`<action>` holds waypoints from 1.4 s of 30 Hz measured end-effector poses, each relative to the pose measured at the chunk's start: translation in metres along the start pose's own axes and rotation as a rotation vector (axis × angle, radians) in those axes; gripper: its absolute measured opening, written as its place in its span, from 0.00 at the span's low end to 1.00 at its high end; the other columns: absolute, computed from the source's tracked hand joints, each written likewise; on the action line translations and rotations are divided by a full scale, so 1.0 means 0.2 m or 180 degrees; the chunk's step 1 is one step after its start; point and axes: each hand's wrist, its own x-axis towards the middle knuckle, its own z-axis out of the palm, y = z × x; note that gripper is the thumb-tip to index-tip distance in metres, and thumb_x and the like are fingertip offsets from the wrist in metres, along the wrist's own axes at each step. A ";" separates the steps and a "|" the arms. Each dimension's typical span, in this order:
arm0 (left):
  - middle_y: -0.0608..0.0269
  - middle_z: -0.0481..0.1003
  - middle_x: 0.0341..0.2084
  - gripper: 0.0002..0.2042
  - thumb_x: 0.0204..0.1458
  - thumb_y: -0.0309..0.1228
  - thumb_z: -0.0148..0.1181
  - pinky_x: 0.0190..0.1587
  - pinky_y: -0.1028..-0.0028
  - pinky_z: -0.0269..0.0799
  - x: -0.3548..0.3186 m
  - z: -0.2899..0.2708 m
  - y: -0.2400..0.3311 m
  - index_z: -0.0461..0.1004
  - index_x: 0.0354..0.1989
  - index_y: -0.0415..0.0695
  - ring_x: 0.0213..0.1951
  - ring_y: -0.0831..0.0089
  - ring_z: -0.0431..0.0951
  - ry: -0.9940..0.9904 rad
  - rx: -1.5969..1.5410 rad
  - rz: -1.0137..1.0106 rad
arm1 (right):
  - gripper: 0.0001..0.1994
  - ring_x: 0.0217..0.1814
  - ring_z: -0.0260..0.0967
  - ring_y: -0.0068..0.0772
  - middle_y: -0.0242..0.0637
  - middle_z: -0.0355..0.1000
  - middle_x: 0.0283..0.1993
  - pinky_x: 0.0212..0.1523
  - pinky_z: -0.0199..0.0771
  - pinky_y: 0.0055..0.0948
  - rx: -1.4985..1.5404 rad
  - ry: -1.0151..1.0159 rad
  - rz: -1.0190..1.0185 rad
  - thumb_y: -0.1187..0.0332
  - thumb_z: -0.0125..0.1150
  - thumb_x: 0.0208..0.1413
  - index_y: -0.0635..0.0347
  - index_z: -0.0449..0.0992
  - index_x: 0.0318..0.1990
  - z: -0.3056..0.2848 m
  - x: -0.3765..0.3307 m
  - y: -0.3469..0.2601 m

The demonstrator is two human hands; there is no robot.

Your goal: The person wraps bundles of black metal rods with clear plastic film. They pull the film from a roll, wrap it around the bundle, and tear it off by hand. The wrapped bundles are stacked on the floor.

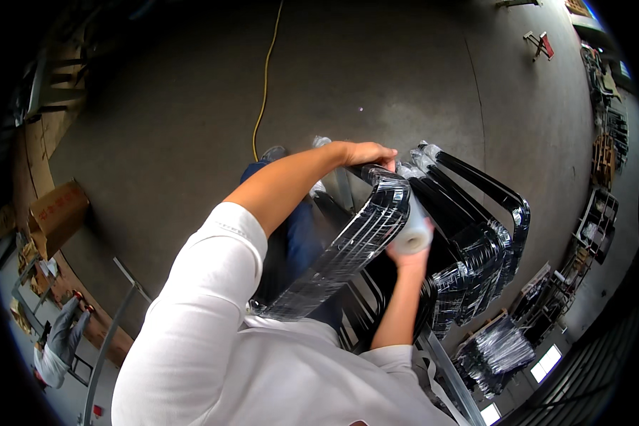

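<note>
The left hand [370,153] lies over a film-wrapped black tube bundle [337,248], whether gripping I can't tell; the right hand [410,257] has fingers clasped round the stretch-film roll [414,226] beside it. Wrapping seems underway; another pass calls for taut film.

Big grey floor [192,92], kinda dim, yellow cord [265,78] snaking across it, small bright window [545,363] lower right, maybe racks [595,221] along the right edge.
</note>
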 end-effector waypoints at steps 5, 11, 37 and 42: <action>0.60 0.71 0.32 0.18 0.56 0.41 0.38 0.43 0.72 0.64 -0.08 0.06 -0.07 0.71 0.37 0.40 0.37 0.68 0.70 0.1122 0.1001 0.0720 | 0.28 0.37 0.70 0.43 0.52 0.69 0.38 0.38 0.73 0.40 -0.0192 -0.0894 0.1098 0.50 0.44 0.53 0.71 0.64 0.47 0.18 -0.14 0.53; 0.40 0.60 0.51 0.31 0.44 0.39 0.56 0.53 0.67 0.61 -0.66 0.10 -0.07 0.56 0.53 0.31 0.54 0.54 0.62 0.3603 0.1224 -0.0461 | 0.28 0.40 0.69 0.47 0.52 0.67 0.42 0.43 0.73 0.43 0.0087 -0.1638 0.0905 0.51 0.50 0.51 0.69 0.61 0.49 0.53 -0.06 0.60; 0.45 0.60 0.52 0.33 0.44 0.45 0.55 0.47 0.46 0.66 -0.71 0.13 0.09 0.55 0.56 0.40 0.51 0.53 0.64 -0.0336 -0.3521 0.0476 | 0.21 0.58 0.59 0.34 0.38 0.60 0.57 0.57 0.58 0.35 -0.1242 -0.2431 -0.0339 0.62 0.48 0.57 0.60 0.58 0.57 0.52 0.20 0.50; 0.38 0.63 0.46 0.35 0.38 0.42 0.62 0.41 0.57 0.72 -0.67 0.07 0.12 0.58 0.53 0.35 0.45 0.51 0.68 0.0246 -0.2871 0.0546 | 0.22 0.61 0.55 0.42 0.42 0.56 0.60 0.60 0.55 0.42 -0.1826 -0.2481 -0.1487 0.61 0.43 0.58 0.62 0.56 0.58 0.47 0.07 0.48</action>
